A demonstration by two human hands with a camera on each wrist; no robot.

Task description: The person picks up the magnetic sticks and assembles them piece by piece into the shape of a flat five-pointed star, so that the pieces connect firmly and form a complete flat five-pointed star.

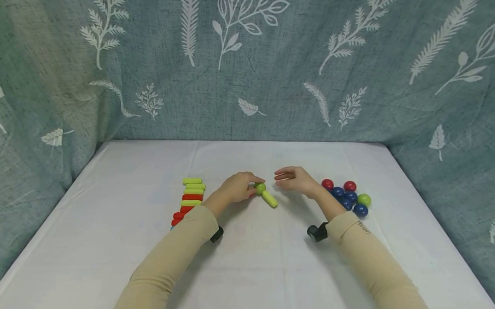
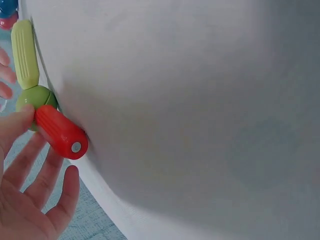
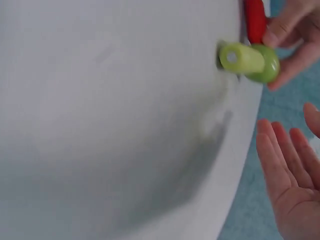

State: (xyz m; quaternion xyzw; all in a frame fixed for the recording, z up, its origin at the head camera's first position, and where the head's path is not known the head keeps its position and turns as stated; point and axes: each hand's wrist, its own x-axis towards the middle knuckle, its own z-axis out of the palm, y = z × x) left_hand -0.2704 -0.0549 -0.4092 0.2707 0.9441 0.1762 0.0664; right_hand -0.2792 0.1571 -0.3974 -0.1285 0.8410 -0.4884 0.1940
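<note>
My left hand (image 1: 237, 187) pinches a green ball (image 1: 260, 188) between thumb and fingers near the middle of the table. A yellow-green magnetic stick (image 1: 269, 199) touches the ball and points toward the near right. On the ball's other side is a red magnetic stick (image 2: 61, 132), seen in the left wrist view with a round metal disc at its end; in the head view the left hand mostly hides it. My right hand (image 1: 295, 179) hovers just right of the ball. Its fingers are extended and hold nothing, as the right wrist view shows.
Left of the left hand lies a column of yellow-green and red sticks (image 1: 192, 197), partly covered by the left sleeve. Several red, blue and green balls (image 1: 350, 197) sit beyond the right forearm. A patterned curtain (image 1: 250, 90) hangs behind the white table (image 1: 250, 283).
</note>
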